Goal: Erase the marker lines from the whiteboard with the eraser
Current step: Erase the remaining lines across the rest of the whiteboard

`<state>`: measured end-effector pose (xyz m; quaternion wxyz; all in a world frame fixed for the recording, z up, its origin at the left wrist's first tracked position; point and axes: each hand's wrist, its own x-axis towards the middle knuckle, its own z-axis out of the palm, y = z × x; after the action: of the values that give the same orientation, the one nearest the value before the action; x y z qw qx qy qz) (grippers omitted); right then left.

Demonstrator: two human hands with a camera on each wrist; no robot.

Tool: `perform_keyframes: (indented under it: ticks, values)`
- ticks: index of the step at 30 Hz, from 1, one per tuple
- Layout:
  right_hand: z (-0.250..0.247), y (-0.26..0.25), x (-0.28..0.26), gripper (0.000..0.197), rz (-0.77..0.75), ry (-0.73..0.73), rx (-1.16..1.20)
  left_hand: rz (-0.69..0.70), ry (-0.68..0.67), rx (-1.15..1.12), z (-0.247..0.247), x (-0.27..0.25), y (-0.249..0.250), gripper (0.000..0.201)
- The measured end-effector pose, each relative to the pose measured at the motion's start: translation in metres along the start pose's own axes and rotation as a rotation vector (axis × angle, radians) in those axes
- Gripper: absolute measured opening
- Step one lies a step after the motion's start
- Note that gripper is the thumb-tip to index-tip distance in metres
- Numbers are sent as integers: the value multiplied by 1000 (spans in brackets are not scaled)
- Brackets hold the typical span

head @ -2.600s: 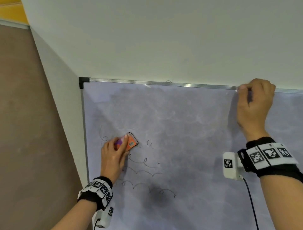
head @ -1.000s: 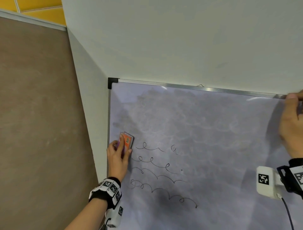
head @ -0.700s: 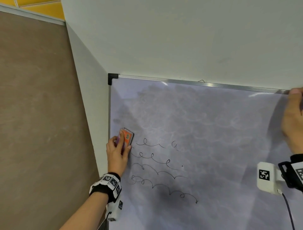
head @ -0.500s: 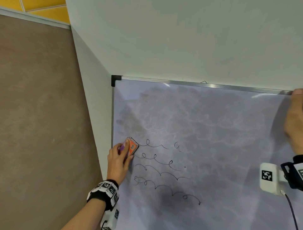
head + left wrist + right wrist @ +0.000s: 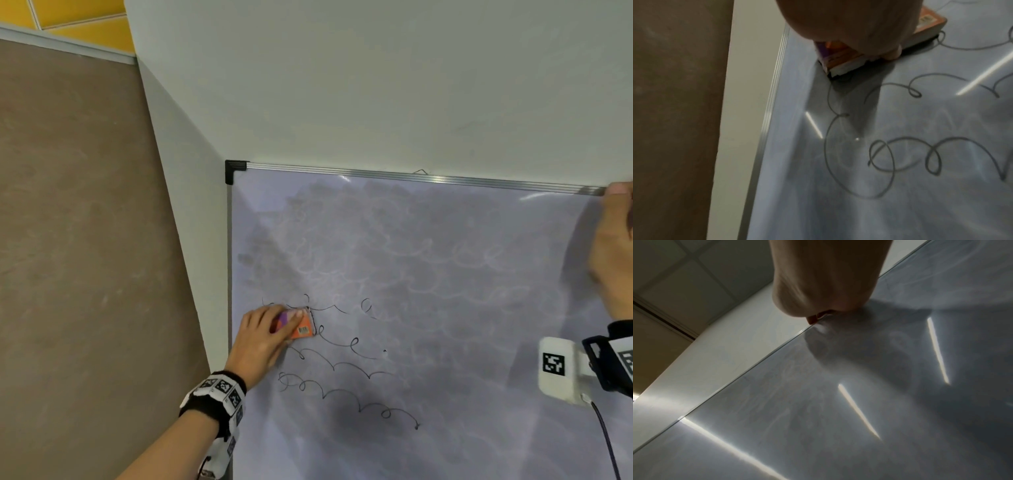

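The whiteboard (image 5: 445,260) hangs on a pale wall. It carries several rows of black looping marker lines (image 5: 346,371) at its lower left, also seen close up in the left wrist view (image 5: 890,155). My left hand (image 5: 279,323) grips an orange and purple eraser (image 5: 303,328) and presses it flat on the board over the left end of the upper two rows. The eraser (image 5: 840,60) has a white layer and black felt against the board. My right hand (image 5: 613,246) holds the board's top frame (image 5: 411,177) at the far right, half out of view.
The board's left frame (image 5: 228,274) runs just left of the eraser, with a black corner cap (image 5: 233,169) above. Grey smears and ghost loops cover the upper board. A brown wall panel (image 5: 78,257) lies to the left.
My left hand has slid the eraser right and slightly down, from beside the left frame onto the start of the upper rows. The right hand keeps its hold on the top frame.
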<state>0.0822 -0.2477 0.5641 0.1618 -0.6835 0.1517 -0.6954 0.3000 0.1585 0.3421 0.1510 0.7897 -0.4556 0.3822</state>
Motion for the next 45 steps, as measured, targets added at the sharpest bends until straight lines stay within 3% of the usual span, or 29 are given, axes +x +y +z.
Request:
perform_keyframes:
  ticks: [2,4,6,12,16,21,25,29,31,35,38,40,43,45]
  values:
    - [0,5,-2,20,-36,-51,10,-103,77,-44,-4,13,-2,48]
    - [3,8,-2,33,-6,-40,13,-284,140,-127,-5,27,-4,48]
    - [3,9,-4,43,-5,2,-1,-336,180,-148,-3,31,-2,48]
    - [2,4,-5,25,-21,-14,-43,-155,45,-11,1,-2,-12,48]
    - [9,32,2,34,-21,-8,-18,-264,25,-51,-2,-18,-24,53]
    - [12,36,4,34,-51,-23,27,-342,115,-112,0,-4,-6,53]
    - [12,37,3,34,-67,-15,50,-116,113,-42,-2,33,19,43]
    - [8,33,1,24,-89,-2,39,135,76,66,-4,52,18,48]
    - [6,29,2,29,-87,-16,53,98,82,68,-7,52,6,49]
    - [1,16,0,34,-97,-41,65,-172,142,-18,-8,43,-4,50]
    - [-2,5,-3,28,-105,-32,47,-219,168,-41,-5,40,2,50]
    - [-2,3,-4,27,-94,-26,46,-153,167,-51,-2,37,15,50]
    - [-1,5,-4,29,-98,-17,44,108,87,-6,9,28,40,48]
    - [0,6,-4,29,-110,-11,55,177,52,35,12,27,45,48]
